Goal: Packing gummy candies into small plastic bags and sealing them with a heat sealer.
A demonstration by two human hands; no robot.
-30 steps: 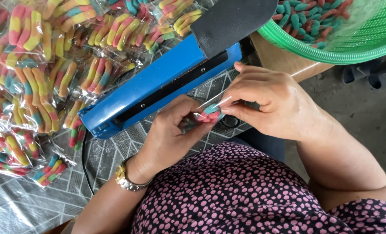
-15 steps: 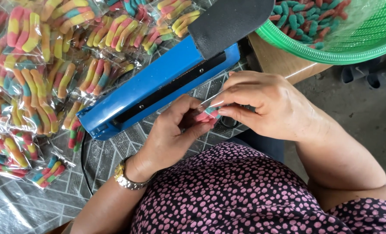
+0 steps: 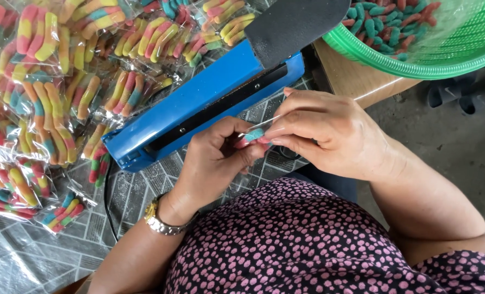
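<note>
Pinching a small clear bag of candy (image 3: 252,136) between them, the left hand (image 3: 215,163) and right hand (image 3: 324,136) close their fingertips on it. The bag sits just in front of the blue heat sealer (image 3: 199,106), whose body lies directly beyond both hands. Sealed candy packets (image 3: 46,109) cover the table (image 3: 30,256) left of the left hand. A green basket (image 3: 417,60) stands beyond the right hand.
</note>
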